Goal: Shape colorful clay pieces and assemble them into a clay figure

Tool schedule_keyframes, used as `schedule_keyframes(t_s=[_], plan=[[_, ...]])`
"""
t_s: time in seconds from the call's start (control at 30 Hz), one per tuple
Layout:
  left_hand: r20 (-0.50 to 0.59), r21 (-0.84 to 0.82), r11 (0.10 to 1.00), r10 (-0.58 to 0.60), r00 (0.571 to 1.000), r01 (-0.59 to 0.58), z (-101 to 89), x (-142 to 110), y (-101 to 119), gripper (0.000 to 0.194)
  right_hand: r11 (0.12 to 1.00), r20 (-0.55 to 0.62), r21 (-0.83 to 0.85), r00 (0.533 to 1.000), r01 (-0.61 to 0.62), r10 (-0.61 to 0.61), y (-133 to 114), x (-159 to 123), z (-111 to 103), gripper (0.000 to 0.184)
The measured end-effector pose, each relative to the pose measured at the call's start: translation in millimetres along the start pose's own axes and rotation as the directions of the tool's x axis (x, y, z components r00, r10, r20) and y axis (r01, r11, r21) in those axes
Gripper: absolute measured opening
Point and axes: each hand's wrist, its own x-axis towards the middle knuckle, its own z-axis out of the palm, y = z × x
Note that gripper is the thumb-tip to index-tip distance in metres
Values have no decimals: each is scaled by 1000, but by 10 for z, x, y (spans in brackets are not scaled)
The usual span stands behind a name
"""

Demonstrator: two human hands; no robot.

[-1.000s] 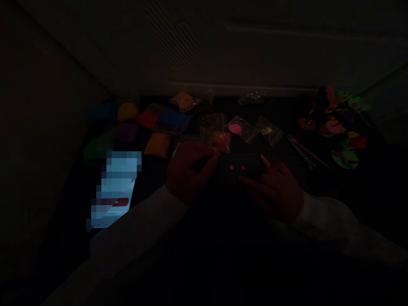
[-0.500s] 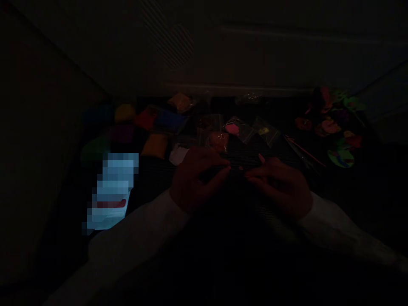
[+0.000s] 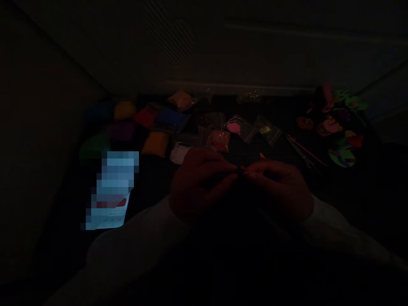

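In very dim light, my left hand (image 3: 202, 180) is pinched, thumb and forefinger together. My right hand (image 3: 280, 187) is pinched too, and its fingertips nearly meet those of the left. A tiny pink bit (image 3: 242, 167) shows between the two sets of fingertips; whether it is gripped or lies on the surface I cannot tell. Anything inside either pinch is too small and dark to name. Just beyond my right knuckles lies a small pink strip (image 3: 262, 155). A bag with a white lump (image 3: 179, 154) sits behind my left hand.
Bags of coloured modelling clay, among them orange (image 3: 155, 143), red (image 3: 146, 116) and pink (image 3: 234, 128), line the back. A lit phone (image 3: 116, 187) lies left. Scissors (image 3: 301, 153) lie right, near colourful shaped pieces (image 3: 341, 157). A pale wall (image 3: 255, 51) stands behind.
Both hands have come closer together, the left moving right, until their fingertips nearly meet over the tiny pink bit. The bags, phone and scissors stay where they were.
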Motion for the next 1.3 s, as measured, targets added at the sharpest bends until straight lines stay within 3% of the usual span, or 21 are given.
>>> schedule_keyframes(t_s=[0.9,1.1,1.2,1.3], plan=[[60,-40,998,-54,997,57,19,14,-15,9,995,-21,6,995,95,-95,-37,-3,74,10],[-5,76,988,138,990,-138,0,8,-33,9,997,-2,34,998,62,-62,0,-26,40,20],[-80,257,919,329,941,-299,-39,-40,-70,22,999,46,49,999,20,-23,27,-19,-1,21],[-5,391,796,503,864,-462,-95,-83,-86,25,995,98,82,994,-50,42,36,-6,-17,21]])
